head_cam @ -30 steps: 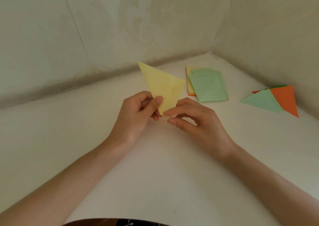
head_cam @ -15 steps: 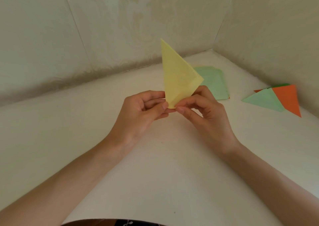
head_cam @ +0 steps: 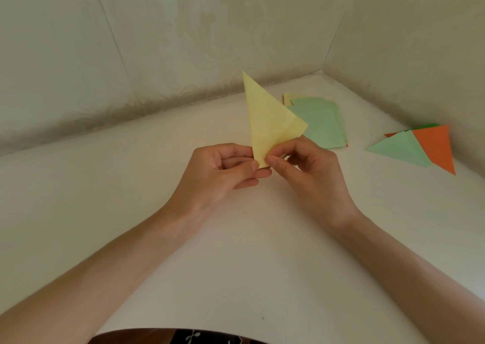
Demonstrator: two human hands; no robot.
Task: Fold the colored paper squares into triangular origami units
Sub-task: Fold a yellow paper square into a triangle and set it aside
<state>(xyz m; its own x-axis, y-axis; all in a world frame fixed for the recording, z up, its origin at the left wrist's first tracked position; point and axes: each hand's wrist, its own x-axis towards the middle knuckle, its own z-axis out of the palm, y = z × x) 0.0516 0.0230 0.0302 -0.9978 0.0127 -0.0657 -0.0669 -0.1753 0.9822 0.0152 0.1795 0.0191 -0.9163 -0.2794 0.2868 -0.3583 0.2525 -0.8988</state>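
While both hands (head_cam: 265,170) pinch yellow paper (head_cam: 267,123), forearms converge.

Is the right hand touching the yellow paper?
Touching. The head view shows the right hand pinching the yellow paper at its lower corner.

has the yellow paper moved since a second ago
Yes. The yellow paper has tipped more upright and drifted right: its right corner now covers the left edge of the green stack, and its tip stands higher against the wall.

soft even daylight | faint shadows | wide-angle edge bending | slightly soft
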